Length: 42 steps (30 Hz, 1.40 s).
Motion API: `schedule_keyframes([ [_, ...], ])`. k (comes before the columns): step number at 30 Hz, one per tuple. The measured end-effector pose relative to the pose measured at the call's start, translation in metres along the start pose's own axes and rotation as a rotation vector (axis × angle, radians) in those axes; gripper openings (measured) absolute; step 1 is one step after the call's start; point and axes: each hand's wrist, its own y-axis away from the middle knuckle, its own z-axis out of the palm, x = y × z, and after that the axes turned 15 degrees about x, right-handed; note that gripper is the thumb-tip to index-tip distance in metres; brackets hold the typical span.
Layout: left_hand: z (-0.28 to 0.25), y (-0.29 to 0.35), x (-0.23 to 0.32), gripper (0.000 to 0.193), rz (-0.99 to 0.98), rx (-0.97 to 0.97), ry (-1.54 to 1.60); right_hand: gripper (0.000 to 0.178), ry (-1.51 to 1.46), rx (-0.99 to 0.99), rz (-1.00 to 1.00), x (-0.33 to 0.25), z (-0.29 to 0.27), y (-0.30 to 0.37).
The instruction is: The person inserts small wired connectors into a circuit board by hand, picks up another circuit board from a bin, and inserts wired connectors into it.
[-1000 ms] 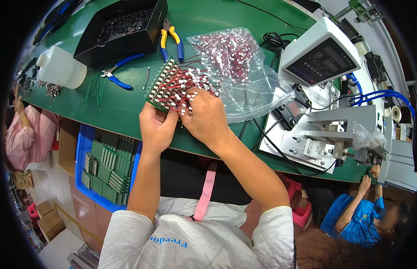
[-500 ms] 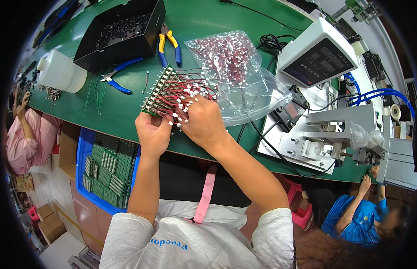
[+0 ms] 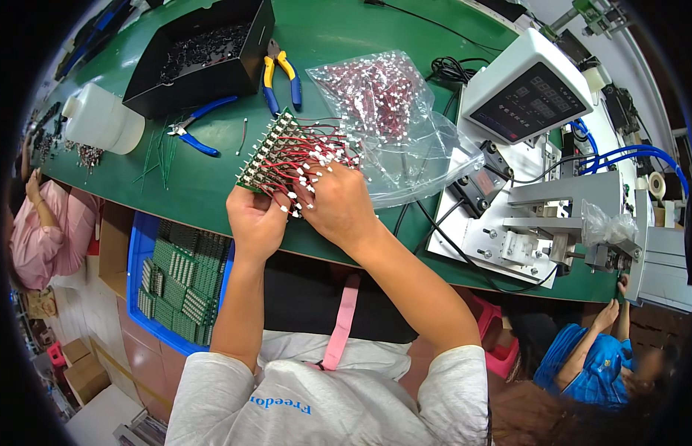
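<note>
My left hand is closed on the near end of a green circuit board panel, which is held tilted above the bench. Along the panel run rows of small white connectors, and many red and black wires with white plugs trail from it to the right. My right hand is closed among these wires, its fingers curled round some of the plugged ends. The fingertips are partly hidden by the wires and the hand itself. Just beyond lies a clear plastic bag full of similar wires.
Cutters, yellow-blue pliers, a black box of small dark parts and a white bottle lie on the green bench. A white machine stands right. A blue crate holds boards. Co-workers sit at both sides.
The panel and my left hand have shifted very slightly right and down. My right hand stays in the wires. The co-workers' hands at both sides have moved a little.
</note>
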Motion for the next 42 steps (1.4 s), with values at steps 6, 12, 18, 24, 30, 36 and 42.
schedule_keyframes([
  [6, -0.003, -0.003, -0.010, 0.025, -0.025, 0.169, 0.143, 0.015, 0.059, -0.012, 0.168, -0.005, 0.001, -0.002],
  [12, 0.004, -0.009, -0.005, 0.028, -0.103, 0.272, 0.208, 0.018, -0.012, -0.008, 0.183, -0.003, -0.003, -0.001],
  [18, 0.001, -0.010, -0.007, 0.032, -0.111, 0.316, 0.340, 0.021, 0.015, -0.103, -0.007, 0.005, -0.017, -0.005],
  [24, 0.004, -0.010, -0.004, 0.034, -0.130, 0.323, 0.366, 0.022, -0.097, -0.207, -0.058, 0.006, -0.028, -0.007],
  [30, 0.001, -0.010, -0.007, 0.033, -0.130, 0.311, 0.350, 0.019, -0.147, -0.236, -0.133, 0.009, -0.025, -0.007],
  [36, 0.002, -0.010, -0.006, 0.034, -0.136, 0.312, 0.363, 0.018, 0.007, -0.202, -0.257, 0.008, -0.011, 0.002],
  [42, 0.000, -0.009, -0.006, 0.034, -0.125, 0.319, 0.371, 0.017, -0.090, -0.173, -0.147, 0.004, -0.011, -0.005],
])
